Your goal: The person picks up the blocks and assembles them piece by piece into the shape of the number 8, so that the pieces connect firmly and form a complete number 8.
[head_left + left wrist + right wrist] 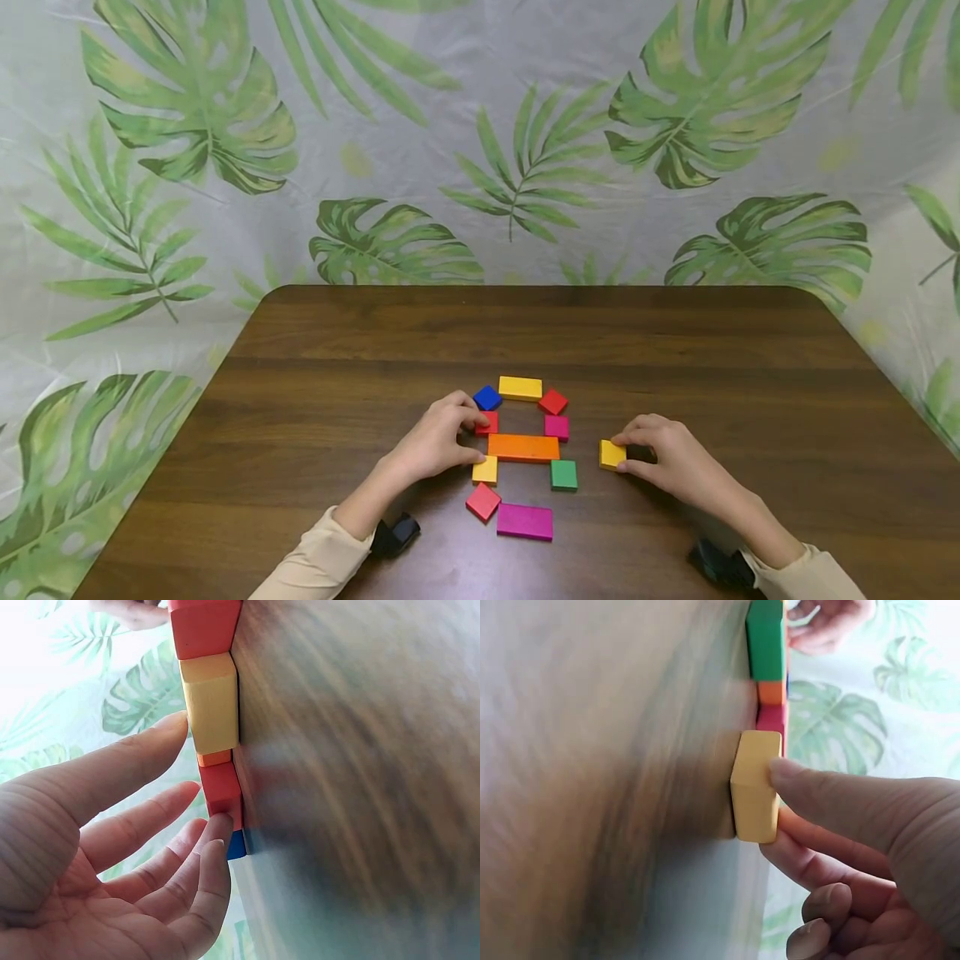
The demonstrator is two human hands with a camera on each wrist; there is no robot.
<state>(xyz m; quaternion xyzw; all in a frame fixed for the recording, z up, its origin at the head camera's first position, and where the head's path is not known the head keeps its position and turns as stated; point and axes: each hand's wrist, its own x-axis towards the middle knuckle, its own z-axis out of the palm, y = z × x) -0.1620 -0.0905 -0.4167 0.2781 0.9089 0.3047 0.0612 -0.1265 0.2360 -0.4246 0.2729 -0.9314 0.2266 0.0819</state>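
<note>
On the table, my left hand (438, 437) touches the left side of an arrangement of coloured blocks. Its thumb rests at a yellow square block (484, 472) while a finger touches a red square block (489, 418). The left wrist view has these as a yellow block (211, 705) and a red block (220, 791), with the other fingers spread loosely. Apart from the arrangement, to its right, my right hand (667, 454) pinches another yellow block (611, 455) between thumb and fingers. Seen from the right wrist, that yellow block (756, 787) stands at the table surface.
An orange bar (523, 448) crosses the middle of the arrangement. A long yellow block (521, 388) lies at its far end and a purple one (525, 522) at its near end. A green square (564, 475) is nearest my right hand's block. Leaf-patterned cloth (517, 167) hangs behind.
</note>
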